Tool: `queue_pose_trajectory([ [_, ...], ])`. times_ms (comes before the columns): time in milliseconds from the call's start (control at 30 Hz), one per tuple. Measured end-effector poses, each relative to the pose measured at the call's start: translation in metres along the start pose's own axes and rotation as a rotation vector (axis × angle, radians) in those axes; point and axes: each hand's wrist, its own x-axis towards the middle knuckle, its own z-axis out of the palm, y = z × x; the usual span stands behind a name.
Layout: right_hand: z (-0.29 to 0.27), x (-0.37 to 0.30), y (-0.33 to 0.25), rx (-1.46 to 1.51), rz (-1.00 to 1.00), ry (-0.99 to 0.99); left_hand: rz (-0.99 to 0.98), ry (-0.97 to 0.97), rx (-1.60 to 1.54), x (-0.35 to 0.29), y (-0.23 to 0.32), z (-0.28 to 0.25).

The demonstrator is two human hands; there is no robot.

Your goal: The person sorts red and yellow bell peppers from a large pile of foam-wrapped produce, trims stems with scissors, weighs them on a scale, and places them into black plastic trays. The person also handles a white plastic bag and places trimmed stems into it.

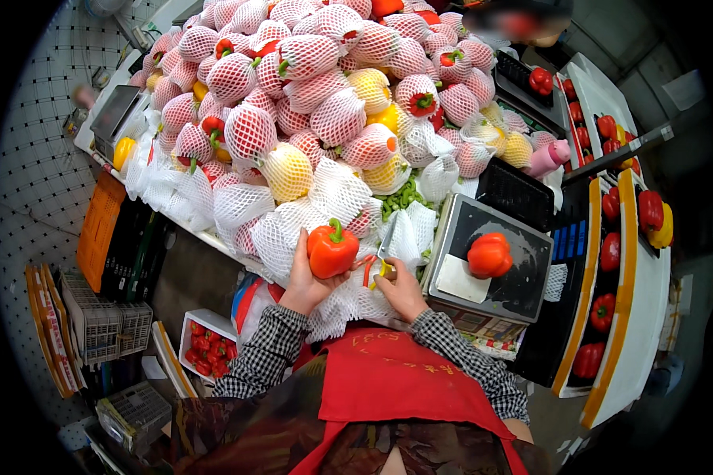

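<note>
My left hand [309, 277] is closed round a red bell pepper [332, 252], its green stem pointing up. Close by on the right, my right hand [401, 286] grips small scissors [383, 267] with yellow and red on the handles, the blades pointing away from me. A gap lies between the scissors and the pepper. Beyond both hands, white foam net sleeves [337, 194] are heaped against a big pile of net-wrapped peppers [317, 83]. Another red bell pepper [489, 255] sits bare on the weighing scale [523, 273] to my right, beside a white card [461, 279].
Small green trimmings [402, 198] lie behind the scissors. To the right stand a black tray [517, 194] and white foam boxes [627, 317] with red peppers. On the lower left, a white box [207, 321] holds red pieces, near an orange crate [101, 229]. A pink bottle [548, 158] lies beyond the scale.
</note>
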Motion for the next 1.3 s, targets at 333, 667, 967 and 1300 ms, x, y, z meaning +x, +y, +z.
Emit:
queue_pose_trajectory([
  [333,0.008,-0.01,-0.005,0.988,0.239,-0.069,0.123,-0.033,0.186,0.003,0.003,-0.011],
  [667,-0.015,-0.039,-0.037,-0.004,-0.265,-0.032,0.356,0.046,0.409,-0.004,0.02,0.011],
  [967,-0.021,-0.039,-0.049,-0.098,-0.352,-0.079,0.475,-0.072,0.557,0.019,0.039,0.003],
  [1300,-0.016,-0.034,-0.034,-0.212,-0.423,-0.016,0.395,-0.096,0.689,0.016,0.042,0.023],
])
